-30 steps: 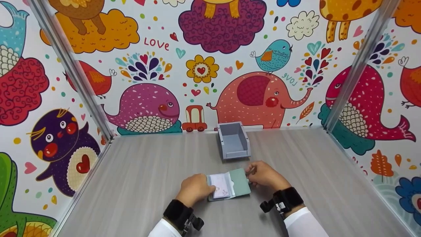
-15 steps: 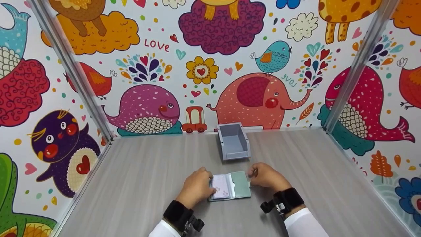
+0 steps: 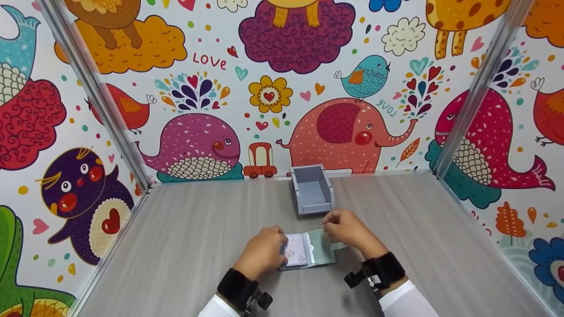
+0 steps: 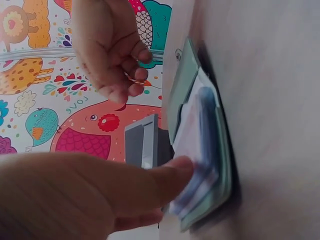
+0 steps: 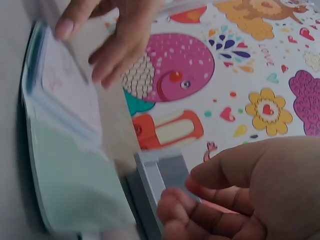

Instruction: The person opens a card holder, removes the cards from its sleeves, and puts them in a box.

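A pale green card holder (image 3: 324,251) lies spread open on the table, a strap sticking out at its right end. Clear sleeves (image 3: 296,250) with a pinkish-white card fill its left half. My left hand (image 3: 263,248) is at the holder's left edge, fingers extended along the far side and thumb by the sleeves; firm contact is unclear. Above the green right half hovers my right hand (image 3: 348,226), fingers loosely bent. No object shows between its fingers in the right wrist view. A metal snap (image 4: 178,54) is visible on the strap in the left wrist view.
Behind the holder, near the back wall, stands a grey plastic bin (image 3: 313,189) with a low front. Patterned walls (image 3: 198,145) with metal corner posts (image 3: 110,97) enclose the table (image 3: 198,220) at the back and sides.
My right hand has left the strap end and moved up and left over the green half. The holder's right side has come down flatter. My left thumb has drawn back toward the edge.
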Demonstrator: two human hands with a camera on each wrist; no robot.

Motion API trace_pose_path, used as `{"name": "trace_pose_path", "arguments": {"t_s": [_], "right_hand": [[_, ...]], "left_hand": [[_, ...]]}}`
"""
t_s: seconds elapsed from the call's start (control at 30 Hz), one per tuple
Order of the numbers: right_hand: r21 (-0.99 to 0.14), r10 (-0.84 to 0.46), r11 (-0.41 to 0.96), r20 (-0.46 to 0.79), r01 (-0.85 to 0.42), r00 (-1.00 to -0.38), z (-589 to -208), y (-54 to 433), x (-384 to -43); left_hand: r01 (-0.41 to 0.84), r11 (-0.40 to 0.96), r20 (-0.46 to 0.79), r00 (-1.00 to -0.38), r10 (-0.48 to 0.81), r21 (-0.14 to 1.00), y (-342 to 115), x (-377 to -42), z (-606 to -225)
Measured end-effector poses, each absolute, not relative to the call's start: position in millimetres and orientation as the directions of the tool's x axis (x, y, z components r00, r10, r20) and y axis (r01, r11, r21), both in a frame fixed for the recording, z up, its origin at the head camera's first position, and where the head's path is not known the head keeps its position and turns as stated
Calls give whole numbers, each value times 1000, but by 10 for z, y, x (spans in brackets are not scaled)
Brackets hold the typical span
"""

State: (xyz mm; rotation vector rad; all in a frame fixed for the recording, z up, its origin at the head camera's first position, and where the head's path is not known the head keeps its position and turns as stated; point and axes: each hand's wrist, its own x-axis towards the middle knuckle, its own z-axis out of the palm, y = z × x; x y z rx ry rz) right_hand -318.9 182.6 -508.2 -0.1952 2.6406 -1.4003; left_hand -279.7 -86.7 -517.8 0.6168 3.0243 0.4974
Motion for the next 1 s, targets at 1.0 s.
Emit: {"name": "trace_pose_path", "arguments": {"t_s": [1.0], "right_hand": [[-878, -254, 479, -132, -6, -958, -5472, 1411, -3102]], "left_hand": [[454, 852, 130, -891, 435, 260, -786, -2758, -5274]]}}
